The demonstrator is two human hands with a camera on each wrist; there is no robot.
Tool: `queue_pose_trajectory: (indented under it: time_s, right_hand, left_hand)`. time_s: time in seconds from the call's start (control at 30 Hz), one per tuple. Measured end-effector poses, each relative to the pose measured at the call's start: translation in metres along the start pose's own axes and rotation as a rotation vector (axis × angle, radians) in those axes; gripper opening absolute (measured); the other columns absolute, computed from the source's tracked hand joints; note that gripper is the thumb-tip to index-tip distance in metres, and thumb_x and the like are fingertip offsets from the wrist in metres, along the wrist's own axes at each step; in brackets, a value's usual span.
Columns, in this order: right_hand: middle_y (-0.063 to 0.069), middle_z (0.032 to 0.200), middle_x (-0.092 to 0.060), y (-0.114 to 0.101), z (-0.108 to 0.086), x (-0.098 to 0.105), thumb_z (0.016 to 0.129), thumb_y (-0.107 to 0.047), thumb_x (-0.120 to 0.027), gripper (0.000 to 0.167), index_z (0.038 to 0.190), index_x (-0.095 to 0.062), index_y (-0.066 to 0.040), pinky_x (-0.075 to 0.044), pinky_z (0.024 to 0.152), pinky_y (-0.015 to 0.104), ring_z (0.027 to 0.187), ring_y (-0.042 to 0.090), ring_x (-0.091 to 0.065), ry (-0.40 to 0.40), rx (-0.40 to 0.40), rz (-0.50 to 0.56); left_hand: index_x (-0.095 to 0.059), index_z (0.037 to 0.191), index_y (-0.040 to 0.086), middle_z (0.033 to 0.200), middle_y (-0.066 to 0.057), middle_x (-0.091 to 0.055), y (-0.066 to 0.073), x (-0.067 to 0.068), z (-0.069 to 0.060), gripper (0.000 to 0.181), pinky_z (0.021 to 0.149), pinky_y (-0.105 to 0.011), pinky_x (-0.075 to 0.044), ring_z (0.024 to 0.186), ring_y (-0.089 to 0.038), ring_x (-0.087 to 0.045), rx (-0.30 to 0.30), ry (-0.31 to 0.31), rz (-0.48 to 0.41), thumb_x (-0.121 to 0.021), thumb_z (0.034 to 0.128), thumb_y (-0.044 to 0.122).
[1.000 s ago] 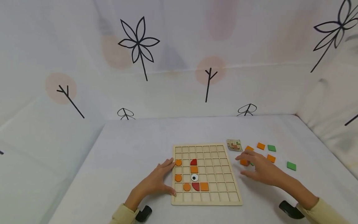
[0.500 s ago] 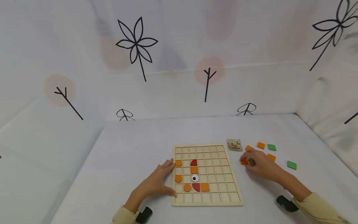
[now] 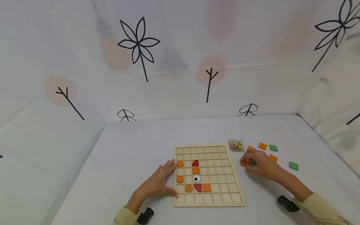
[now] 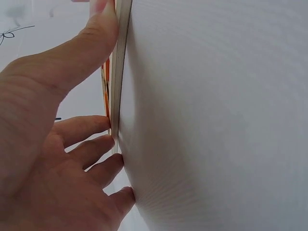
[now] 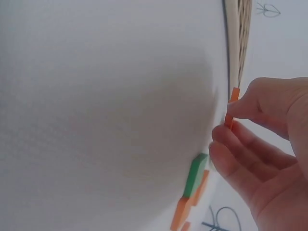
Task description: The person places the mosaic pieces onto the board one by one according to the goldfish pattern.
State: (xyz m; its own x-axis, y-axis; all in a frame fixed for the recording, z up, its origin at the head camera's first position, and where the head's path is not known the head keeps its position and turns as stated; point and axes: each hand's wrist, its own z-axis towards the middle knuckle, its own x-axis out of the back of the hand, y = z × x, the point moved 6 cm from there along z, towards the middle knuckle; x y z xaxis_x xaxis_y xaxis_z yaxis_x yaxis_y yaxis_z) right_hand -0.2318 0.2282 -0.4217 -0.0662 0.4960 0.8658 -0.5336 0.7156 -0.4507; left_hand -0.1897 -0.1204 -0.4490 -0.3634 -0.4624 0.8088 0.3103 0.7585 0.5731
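A wooden grid board lies on the white table. My left hand rests along its left edge, fingers and thumb spread; the left wrist view shows the fingertips touching the board's side. Set in the cells are orange discs, red quarter-circles, orange squares and an eye piece. Right of the board, my right hand pinches an orange square tile between thumb and fingers, low over the table. A green tile shows partly beneath that hand.
A small patterned card lies by the board's far right corner. Loose orange tiles and green tiles are scattered around and beyond the right hand. Flower-printed cloth hangs behind the table.
My right hand, earlier spread over the loose tiles, has come down and taken the orange tile, which has shifted slightly left. The left hand stays on the board's edge.
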Motion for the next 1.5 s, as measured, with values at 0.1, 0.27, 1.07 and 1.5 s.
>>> queue_pose_trajectory:
  time_s: [0.1,0.27,1.07,1.5]
  right_hand:
    - [-0.008,0.082,-0.057,-0.005,0.0,0.001,0.071,0.007,-0.069,0.025,0.088,-0.071,-0.011,-0.042,0.052,0.018,0.069,0.007,-0.046,0.005,0.025,0.024]
    - [-0.008,0.086,-0.059,-0.021,0.001,0.003,0.073,0.006,-0.07,0.023,0.092,-0.071,-0.008,-0.049,0.053,0.019,0.071,0.007,-0.049,-0.022,0.055,0.061]
    - [-0.011,0.094,-0.055,-0.087,-0.003,-0.012,0.079,0.001,-0.065,0.025,0.098,-0.07,-0.015,-0.049,0.058,0.019,0.074,0.005,-0.049,-0.218,0.075,0.154]
    - [-0.01,0.098,-0.056,-0.102,-0.004,-0.033,0.083,-0.005,-0.068,0.019,0.097,-0.07,-0.017,-0.05,0.06,0.018,0.076,0.003,-0.05,-0.261,0.148,0.215]
  left_hand:
    - [-0.035,0.147,0.008,0.155,-0.006,-0.024,0.0,0.0,0.0,0.111,0.114,-0.051,-0.016,0.142,-0.026,-0.019,0.002,-0.001,-0.003,-0.084,0.0569,0.05]
    - [-0.034,0.147,0.009,0.155,-0.006,-0.024,0.0,0.001,-0.001,0.11,0.114,-0.051,-0.015,0.142,-0.026,-0.018,0.008,-0.001,-0.008,-0.084,0.0574,0.05]
    - [-0.035,0.147,0.009,0.155,-0.006,-0.024,-0.001,-0.001,0.0,0.11,0.114,-0.052,-0.016,0.143,-0.025,-0.018,0.026,0.002,-0.022,-0.084,0.0571,0.05]
    - [-0.037,0.146,0.009,0.155,-0.005,-0.024,-0.001,0.001,-0.001,0.108,0.114,-0.051,-0.015,0.143,-0.024,-0.018,0.02,-0.003,-0.02,-0.084,0.0577,0.05]
